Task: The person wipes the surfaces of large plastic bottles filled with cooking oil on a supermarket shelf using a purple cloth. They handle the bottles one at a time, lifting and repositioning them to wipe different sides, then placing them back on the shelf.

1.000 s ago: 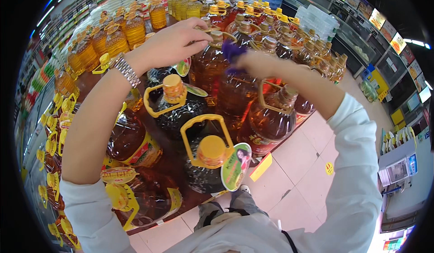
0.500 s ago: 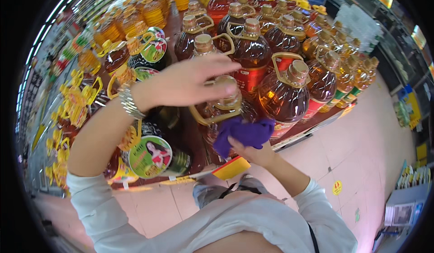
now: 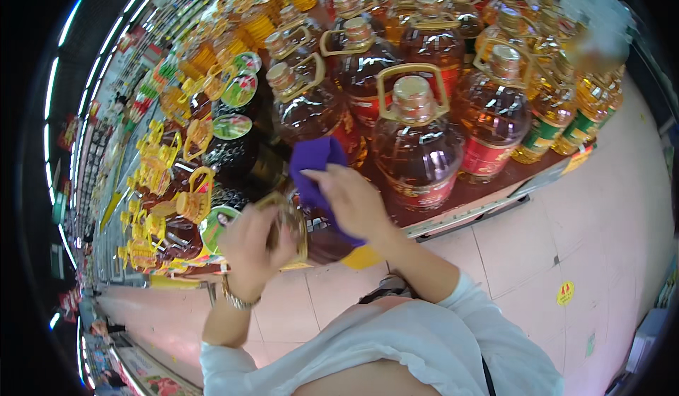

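My left hand (image 3: 249, 244), slightly blurred, closes round the cap and handle end of a large oil bottle (image 3: 327, 246) at the display's near edge. This bottle leans, and its lower part is largely covered by my hands and the cloth. In my right hand (image 3: 353, 204) is a bunched purple cloth (image 3: 315, 161), pressed against the bottle's side. Just to the right stands an upright oil bottle (image 3: 419, 148) with a golden cap, loop handle and red label. Behind my hands is another red-labelled oil bottle (image 3: 311, 109).
Dark bottles with round green labels (image 3: 232, 126) stand left, beside yellow-capped bottles (image 3: 159, 155). Several amber bottles with green labels (image 3: 544, 124) line the right end. A yellow tag (image 3: 362, 257) hangs on the front edge, above pale floor tiles (image 3: 488, 254).
My left hand has come down and nearer, onto the bottle's top. The bottle has shifted left and toward me and now leans. My right hand has moved the cloth up and left.
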Motion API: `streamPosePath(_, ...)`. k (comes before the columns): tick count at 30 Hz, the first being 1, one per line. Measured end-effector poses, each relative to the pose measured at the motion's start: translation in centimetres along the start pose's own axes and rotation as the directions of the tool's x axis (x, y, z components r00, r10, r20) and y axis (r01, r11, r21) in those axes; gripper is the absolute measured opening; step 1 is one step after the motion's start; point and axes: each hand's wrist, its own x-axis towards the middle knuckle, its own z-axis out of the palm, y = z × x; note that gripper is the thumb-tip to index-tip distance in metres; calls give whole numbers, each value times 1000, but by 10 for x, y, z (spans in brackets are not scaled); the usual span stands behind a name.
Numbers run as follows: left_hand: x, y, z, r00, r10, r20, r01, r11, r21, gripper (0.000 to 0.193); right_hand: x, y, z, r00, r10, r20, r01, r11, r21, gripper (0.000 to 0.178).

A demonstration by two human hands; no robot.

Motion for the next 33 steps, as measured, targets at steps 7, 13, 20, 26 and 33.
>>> streamPosePath(7, -120, 13, -37, 988, -128, -92, 138, 983, 122, 32, -61, -13, 7, 946, 133, 295, -222, 931, 291, 42)
streamPosePath(13, -138, -14, -33, 973, -112, -204, 130, 988, 79, 33, -24, 29, 54, 975, 85, 203, -116, 983, 145, 23)
streamPosePath(20, -106, -39, -26, 978, -160, -137, 165, 986, 29, 31, -140, 37, 83, 611, 788, -78, -756, 610, 235, 24)
streamPosePath(26, -53, -38, -21, 995, 28, -99, -32, 999, -34, 23, -38, 27, 47, 982, 174, -67, -147, 944, 294, 58)
streamPosePath(33, -4, -13, 8, 987, 34, -160, -44, 997, -61, 17, 128, 68, 43, 947, 270, -172, -283, 958, -56, 69)
